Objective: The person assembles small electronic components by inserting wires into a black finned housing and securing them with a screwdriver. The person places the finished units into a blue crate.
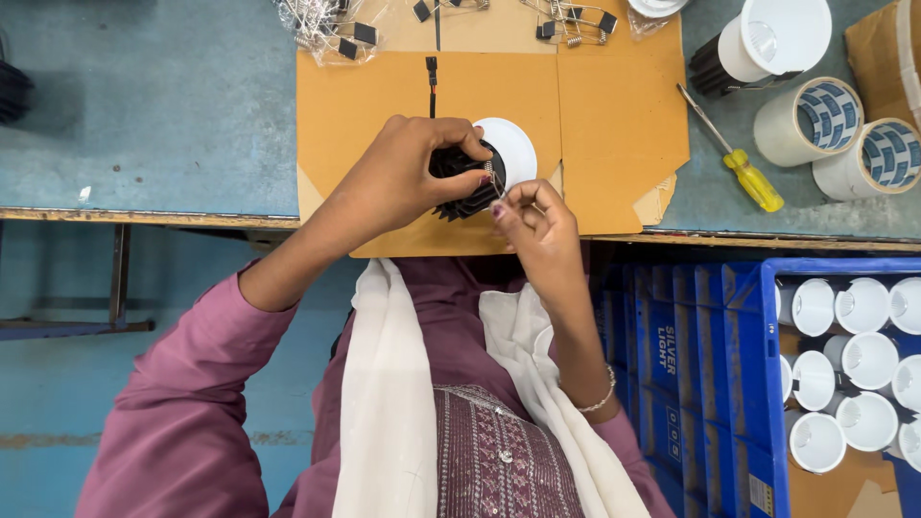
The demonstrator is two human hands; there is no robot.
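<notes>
Centrally, left hand (pixel 403 177) fingers grip a black-finned lamp (pixel 475 173), right hand (pixel 537 225) fingers pinch its spring clip (pixel 493 176), blue crate (pixel 739 384) right.

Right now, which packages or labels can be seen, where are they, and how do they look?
Two tape rolls, upper right: white, blue-patterned core labels.
Blue crate, lower right: white lettering outside, white lamp housings inside.
Clear bag, top: metal spring clips.

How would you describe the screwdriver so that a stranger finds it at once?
Start at the cardboard sheet on the blue-grey workbench. Just past its right edge lies the screwdriver, slanted, beside the tape rolls. Its yellow handle sets it apart.
</notes>
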